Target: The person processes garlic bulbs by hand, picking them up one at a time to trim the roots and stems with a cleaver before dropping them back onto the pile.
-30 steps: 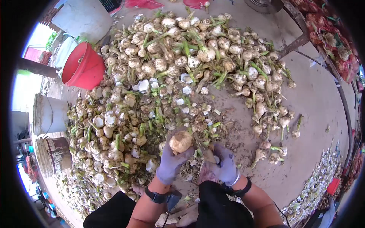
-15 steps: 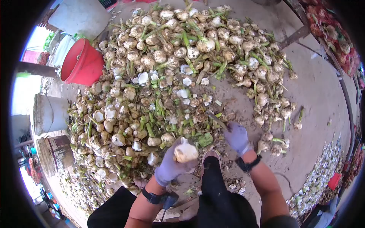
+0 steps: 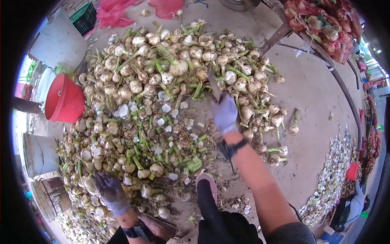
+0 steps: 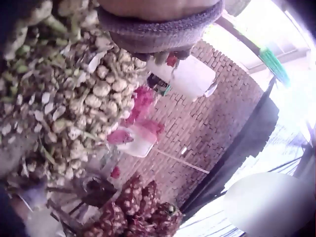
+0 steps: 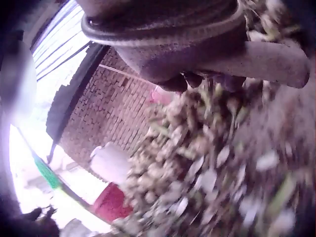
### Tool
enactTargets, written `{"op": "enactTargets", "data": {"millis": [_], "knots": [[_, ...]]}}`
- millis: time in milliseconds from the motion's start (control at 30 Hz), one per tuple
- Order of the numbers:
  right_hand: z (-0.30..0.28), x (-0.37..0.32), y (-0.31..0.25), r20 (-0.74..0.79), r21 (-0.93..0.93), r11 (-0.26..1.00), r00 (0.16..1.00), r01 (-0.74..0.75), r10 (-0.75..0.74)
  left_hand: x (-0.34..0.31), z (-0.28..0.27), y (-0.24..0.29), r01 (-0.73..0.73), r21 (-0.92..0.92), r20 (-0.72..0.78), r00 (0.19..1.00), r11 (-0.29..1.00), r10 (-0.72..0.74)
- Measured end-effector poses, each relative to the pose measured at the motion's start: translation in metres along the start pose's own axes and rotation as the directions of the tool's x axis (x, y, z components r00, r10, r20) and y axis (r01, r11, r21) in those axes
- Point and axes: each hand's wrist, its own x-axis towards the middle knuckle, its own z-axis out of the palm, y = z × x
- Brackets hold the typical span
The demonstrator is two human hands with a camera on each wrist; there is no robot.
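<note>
I am clamping the fingers of my right hand (image 3: 224, 114) around the handle of a knife (image 3: 214, 84). Its blade is pointing away past my fingertips into the garlic heap (image 3: 162, 61). My left hand (image 3: 109, 191) is lying on the near edge of that heap, fingers apart and relaxed, gripping nothing, with garlic bulbs (image 3: 97, 150) sitting just ahead of the fingertips. A red bucket (image 3: 63, 99) is lying tipped well beyond my left fingers. My shoe (image 3: 207, 185) is resting between my two hands.
</note>
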Motion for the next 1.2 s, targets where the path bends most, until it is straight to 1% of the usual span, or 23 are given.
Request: {"op": "enactTargets", "data": {"millis": [67, 133, 200, 300, 333, 367, 400, 433, 467, 500, 567, 600, 667, 767, 800, 867, 900, 933, 1000, 1067, 1133, 1167, 1200], "knots": [[0.010, 0.047, -0.008, -0.052, -0.056, 0.998, 0.998, -0.038, 0.035, -0.016, 0.007, -0.011, 0.268, 0.037, 0.104, 0.957, 0.963, -0.270], [0.018, 0.062, -0.017, -0.093, -0.003, 0.975, 0.971, -0.221, 0.220, -0.054, 0.033, -0.034, 0.391, 0.315, 0.237, 0.850, 0.865, -0.470], [0.015, 0.063, -0.012, -0.049, 0.051, 0.974, 0.974, -0.220, 0.222, -0.075, 0.052, -0.060, 0.639, 0.240, 0.207, 0.702, 0.731, -0.682], [0.008, 0.043, 0.026, -0.066, 0.390, 0.917, 0.990, -0.087, 0.121, -0.090, 0.063, -0.081, 0.592, 0.412, 0.243, 0.662, 0.693, -0.709], [0.022, 0.034, 0.052, -0.314, 0.028, 1.000, 0.949, 0.000, 0.009, -0.091, 0.061, -0.085, 0.591, 0.412, 0.237, 0.665, 0.693, -0.708], [-0.009, 0.009, 0.057, -0.266, -0.355, 0.814, 0.785, 0.460, -0.559, -0.090, 0.058, -0.089, 0.539, 0.514, 0.225, 0.666, 0.667, -0.711], [-0.021, -0.012, 0.051, -0.266, -0.354, 0.814, 0.784, 0.461, -0.560, -0.088, 0.055, -0.094, 0.480, 0.608, 0.216, 0.666, 0.632, -0.714], [-0.028, -0.030, 0.045, -0.215, 0.154, 0.956, 0.952, 0.251, -0.216, -0.087, 0.050, -0.100, 0.352, 0.718, 0.230, 0.694, 0.600, -0.682], [-0.030, -0.040, 0.043, 0.017, 0.586, 0.805, 0.995, -0.089, 0.098, -0.088, 0.047, -0.105, 0.356, 0.720, 0.226, 0.692, 0.596, -0.686], [-0.028, -0.044, 0.045, 0.016, 0.584, 0.806, 0.994, -0.096, 0.107, -0.090, 0.047, -0.111, 0.307, 0.758, 0.245, 0.683, 0.575, -0.688], [-0.019, -0.042, 0.046, 0.114, 0.219, 0.973, 0.988, 0.077, -0.104, -0.094, 0.041, -0.123, 0.266, 0.802, 0.264, 0.645, 0.535, -0.717], [-0.011, -0.032, 0.042, 0.105, 0.223, 0.971, 0.988, 0.086, -0.111, -0.098, 0.044, -0.125, 0.259, 0.799, 0.274, 0.647, 0.543, -0.712], [0.007, -0.022, 0.033, 0.370, 0.100, 0.924, 0.848, 0.369, -0.379, -0.108, 0.047, -0.124, 0.359, 0.782, 0.223, 0.601, 0.509, -0.767], [0.032, -0.029, 0.001, 0.527, -0.010, 0.902, 0.768, 0.433, -0.363, -0.111, 0.041, -0.123, 0.346, 0.791, 0.220, 0.607, 0.504, -0.764], [0.033, -0.030, -0.007, 0.535, -0.002, 0.898, 0.759, 0.440, -0.371, -0.110, 0.037, -0.123, 0.371, 0.779, 0.206, 0.611, 0.506, -0.764], [0.034, -0.034, -0.022, 0.581, 0.202, 0.841, 0.629, 0.503, -0.516, -0.106, 0.024, -0.125, 0.379, 0.781, 0.178, 0.627, 0.497, -0.758], [0.037, -0.030, -0.023, 0.641, 0.167, 0.797, 0.551, 0.580, -0.535, -0.105, 0.018, -0.123, 0.411, 0.760, 0.163, 0.630, 0.503, -0.760], [0.041, -0.029, -0.025, 0.648, 0.182, 0.795, 0.537, 0.579, -0.540, -0.103, 0.012, -0.121, 0.440, 0.740, 0.148, 0.631, 0.509, -0.761], [0.046, -0.028, -0.028, 0.817, -0.009, 0.847, 0.492, 0.531, -0.300, -0.101, 0.007, -0.123, 0.451, 0.743, 0.117, 0.641, 0.495, -0.759], [0.043, -0.035, -0.021, 0.791, 0.028, 0.849, 0.507, 0.528, -0.342, -0.104, 0.004, -0.128, 0.533, 0.722, 0.056, 0.591, 0.441, -0.805], [0.034, -0.047, -0.014, 0.824, -0.012, 1.000, 0.567, -0.004, 0.012, -0.108, 0.001, -0.139, 0.585, 0.698, 0.031, 0.552, 0.413, -0.833], [0.066, -0.057, 0.027, 0.829, 0.171, 0.955, 0.560, -0.242, -0.007, -0.111, -0.002, -0.148, 0.571, 0.694, 0.064, 0.557, 0.438, -0.828], [0.063, -0.073, 0.032, 0.831, 0.167, 0.957, 0.556, -0.236, -0.008, -0.113, -0.006, -0.158, 0.560, 0.688, 0.097, 0.560, 0.463, -0.822]]}}
